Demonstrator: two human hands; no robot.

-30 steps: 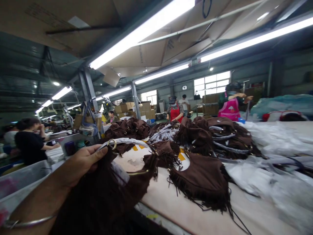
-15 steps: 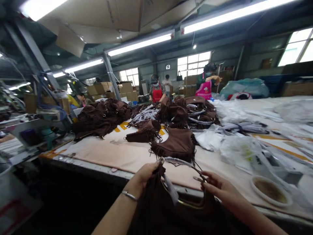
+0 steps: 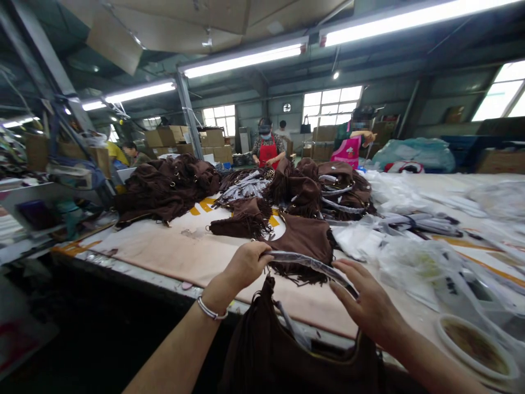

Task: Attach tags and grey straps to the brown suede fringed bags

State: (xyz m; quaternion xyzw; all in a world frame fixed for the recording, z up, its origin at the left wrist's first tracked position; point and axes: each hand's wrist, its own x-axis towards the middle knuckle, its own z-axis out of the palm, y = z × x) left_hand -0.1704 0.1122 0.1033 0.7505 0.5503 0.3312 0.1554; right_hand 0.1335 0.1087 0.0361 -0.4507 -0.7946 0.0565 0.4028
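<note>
My left hand (image 3: 248, 267) pinches one end of a plastic-wrapped bag strap (image 3: 304, 259). Around its other end close the fingers of my right hand (image 3: 367, 301), so the strap arches between both hands. Below it hangs a dark brown fringed handbag (image 3: 262, 347), its mouth upward, in front of the table edge. Whether the strap's ends are joined to this bag is hidden by my hands. Just beyond the strap, another brown fringed bag (image 3: 305, 236) lies flat on the table, with a smaller fringed brown piece (image 3: 241, 219) to its left.
Brown bags are heaped on the left (image 3: 176, 183) and at the centre back (image 3: 303, 186) of the table (image 3: 156, 257). Clear plastic wrapping (image 3: 394, 241) covers the right side. Near my right arm stands a round white tub (image 3: 476, 347). A co-worker in a red apron (image 3: 268, 150) is across the table.
Both hands have risen and the strap is now stretched in an arch above the bag. The bag hangs lower. My right hand has shifted from the metal clasp end onto the wrapped strap.
</note>
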